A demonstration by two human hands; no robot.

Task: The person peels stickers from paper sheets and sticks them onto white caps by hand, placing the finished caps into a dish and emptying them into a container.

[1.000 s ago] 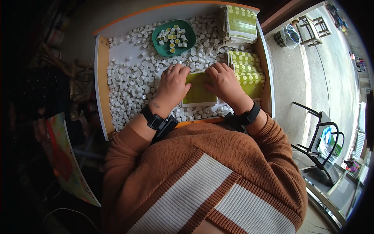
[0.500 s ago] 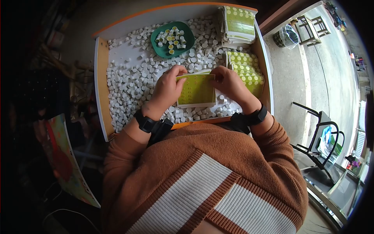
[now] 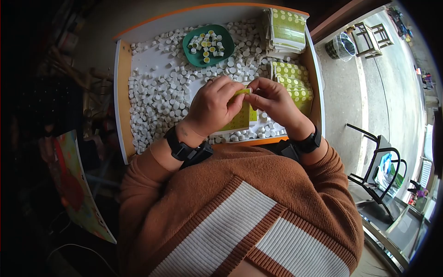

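Note:
A green printed sheet (image 3: pixel 238 121) lies low in the tray under my hands, its upper part hidden by them. My left hand (image 3: pixel 214 104) is closed on the sheet's upper edge, where a bit of yellow-green shows bent between the fingers. Against the same edge, the thumb and forefinger of my right hand (image 3: pixel 272 99) are pinched together, close to the left fingertips. Small white caps (image 3: pixel 170 99) surround the sheet. Beyond the hands stands a teal dish (image 3: pixel 191 55) holding several caps, some with yellow tops.
The white tray has an orange-edged rim (image 3: pixel 207 6). Stacked green-and-white sheets (image 3: pixel 287 27) fill its back right corner, with more dotted green sheets (image 3: pixel 290 76) in front. At the right are a black chair (image 3: pixel 380 171) and a lined bin (image 3: pixel 341 47).
My hands have come together at the sheet's upper edge, the left moving right across it. The edge is now bent between the fingers. The view has shifted slightly.

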